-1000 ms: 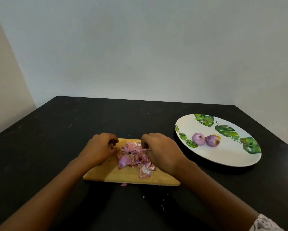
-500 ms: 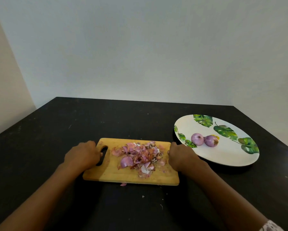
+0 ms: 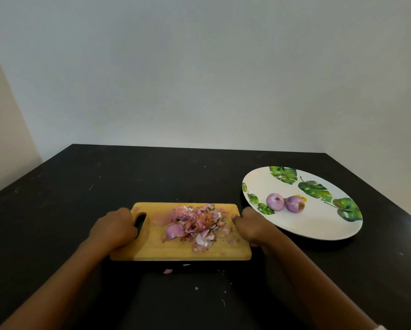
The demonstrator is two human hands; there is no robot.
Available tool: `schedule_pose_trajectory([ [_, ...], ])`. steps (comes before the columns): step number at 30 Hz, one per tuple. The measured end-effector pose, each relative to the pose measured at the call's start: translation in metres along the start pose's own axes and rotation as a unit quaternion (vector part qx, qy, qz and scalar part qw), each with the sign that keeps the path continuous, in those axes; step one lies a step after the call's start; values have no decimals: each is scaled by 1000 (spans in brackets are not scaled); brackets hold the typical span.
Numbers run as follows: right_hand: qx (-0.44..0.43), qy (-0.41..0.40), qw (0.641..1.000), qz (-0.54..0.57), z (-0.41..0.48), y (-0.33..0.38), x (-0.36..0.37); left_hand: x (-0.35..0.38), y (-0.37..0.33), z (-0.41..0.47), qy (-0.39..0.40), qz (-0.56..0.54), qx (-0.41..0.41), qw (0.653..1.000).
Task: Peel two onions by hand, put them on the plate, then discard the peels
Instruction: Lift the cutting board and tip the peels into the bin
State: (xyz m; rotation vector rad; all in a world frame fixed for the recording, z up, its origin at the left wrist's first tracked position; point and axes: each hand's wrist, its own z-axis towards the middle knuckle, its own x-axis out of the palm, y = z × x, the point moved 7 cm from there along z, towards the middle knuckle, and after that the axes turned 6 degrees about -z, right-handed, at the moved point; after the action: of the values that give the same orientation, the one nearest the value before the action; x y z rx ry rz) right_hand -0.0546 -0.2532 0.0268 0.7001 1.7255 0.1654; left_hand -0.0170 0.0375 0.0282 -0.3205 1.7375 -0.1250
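Hands have left the purple peels (image 3: 195, 225) heaped on the wooden cutting board (image 3: 152, 251) for its ends. Leaf-printed plate (image 3: 307, 225) sits at 2 o'clock. Left hand (image 3: 114, 228) clamps the 9 o'clock handle, right hand (image 3: 249, 226) the 3 o'clock edge, fingers curled. Two glossy peeled onions (image 3: 275, 202) touch on the plate.

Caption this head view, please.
Left hand and right hand hold the board of peels; two peeled onions sit on the plate.

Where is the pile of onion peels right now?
Head view: the peel pile lies mid-board on the wooden cutting board, between the left hand and right hand, left of the plate.
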Motion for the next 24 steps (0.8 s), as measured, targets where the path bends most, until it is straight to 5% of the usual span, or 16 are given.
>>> schedule_pose_trajectory([
  [24,-6,-11,995,98,25,17,-110,-105,-65,11,-67,-120,31,990],
])
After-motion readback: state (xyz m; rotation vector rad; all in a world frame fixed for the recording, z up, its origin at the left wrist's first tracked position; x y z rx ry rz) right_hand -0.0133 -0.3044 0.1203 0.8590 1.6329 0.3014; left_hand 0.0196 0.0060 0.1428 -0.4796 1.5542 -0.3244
